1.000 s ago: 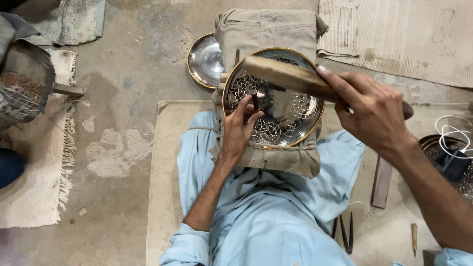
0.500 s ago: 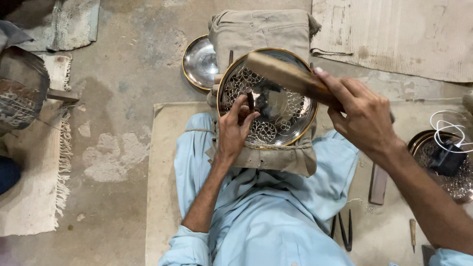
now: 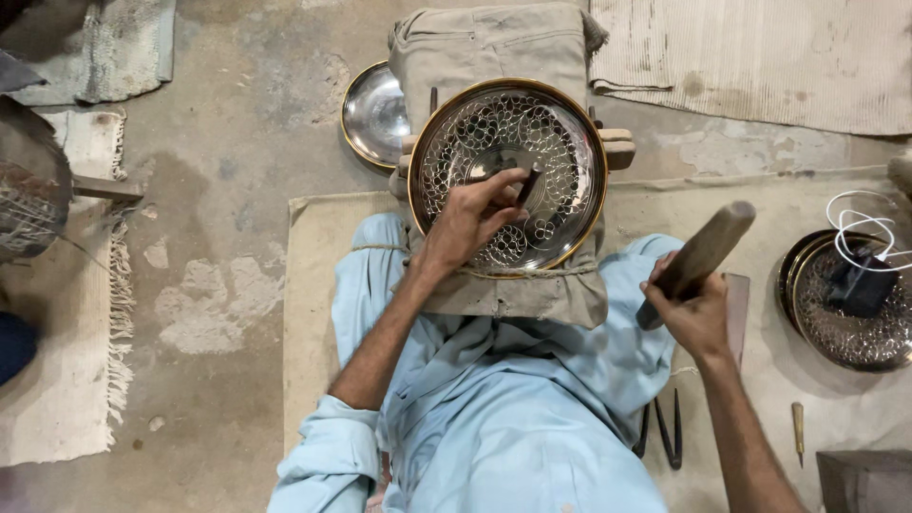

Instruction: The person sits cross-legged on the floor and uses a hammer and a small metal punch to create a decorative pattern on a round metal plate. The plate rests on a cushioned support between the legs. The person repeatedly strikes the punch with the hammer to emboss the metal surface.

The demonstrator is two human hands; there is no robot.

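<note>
A round metal plate point(image 3: 560, 133) with a gold rim and a ring-patterned engraved surface rests on a cloth-covered block point(image 3: 503, 285) in my lap. My left hand point(image 3: 470, 218) lies on the plate and pinches a small dark punch point(image 3: 528, 182) upright against its centre. My right hand point(image 3: 695, 313) is off to the right of the plate, above my knee, gripping a wooden mallet point(image 3: 708, 249) whose head points up and to the right, away from the plate.
A second shiny plate point(image 3: 372, 114) lies behind the block on the left. At the right edge another engraved plate point(image 3: 836, 328) holds a dark block with white cord. Dark tongs point(image 3: 665, 432) and a small punch point(image 3: 798, 426) lie on the mat.
My right hand has swung the mallet away from over the plate, down and to the right. My left hand stays on the punch.
</note>
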